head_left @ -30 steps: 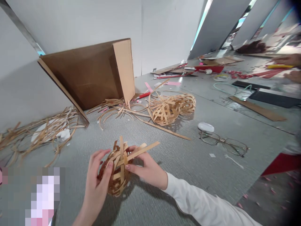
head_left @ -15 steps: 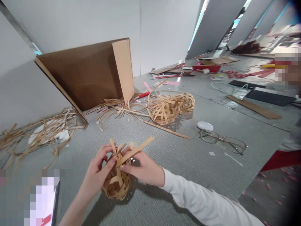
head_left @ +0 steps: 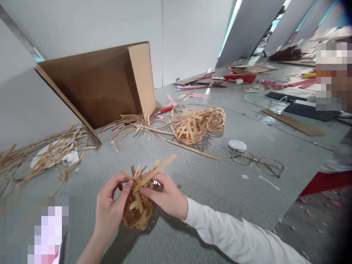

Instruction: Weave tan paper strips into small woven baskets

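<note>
The basket [head_left: 137, 214] is between both hands, on or just above the table [head_left: 203, 179] (its underside doesn't show clearly). The left hand [head_left: 111, 198] pinches its top left; the right hand [head_left: 168, 194] grips its top right, thumb in front, presumably so the strips [head_left: 164, 165] don't spring loose. Glasses [head_left: 255, 160] lie well apart, likely for elbow room.

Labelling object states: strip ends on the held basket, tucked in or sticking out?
Several stick out: strip ends jut from the basket beside the left hand and right hand. Any others: cannot tell.
</note>
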### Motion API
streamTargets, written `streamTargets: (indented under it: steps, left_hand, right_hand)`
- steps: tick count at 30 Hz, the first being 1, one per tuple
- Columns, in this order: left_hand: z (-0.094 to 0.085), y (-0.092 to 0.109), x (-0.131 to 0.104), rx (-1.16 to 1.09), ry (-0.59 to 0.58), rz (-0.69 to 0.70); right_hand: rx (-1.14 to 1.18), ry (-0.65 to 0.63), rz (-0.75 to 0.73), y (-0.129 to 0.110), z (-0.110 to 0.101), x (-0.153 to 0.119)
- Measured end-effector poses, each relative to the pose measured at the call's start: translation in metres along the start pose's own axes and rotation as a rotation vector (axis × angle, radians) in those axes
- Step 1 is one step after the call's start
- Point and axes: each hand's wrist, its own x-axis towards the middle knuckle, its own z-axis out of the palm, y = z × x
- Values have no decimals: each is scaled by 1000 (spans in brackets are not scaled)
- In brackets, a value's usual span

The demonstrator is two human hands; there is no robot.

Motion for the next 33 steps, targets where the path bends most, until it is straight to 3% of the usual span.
streamTargets:
  steps: [5,10,15,18,33]
  left_hand:
    - [-5,-2,-4,30,-19,18]
    - [-7,-29,-41,112,117,97]
    - [10,-53,-72,145,25,172]
    - [17,-55,-76,209,31,245]
    - [22,-60,-77,128,62,231]
  right_hand:
    - [7,-30,4,1,-1,1]
    - [30,-24,7,4,-4,5]
    - [43,-12,9,4,-4,2]
    - [44,6,11,5,-2,1]
    - [-35,-43,33,0,-2,-2]
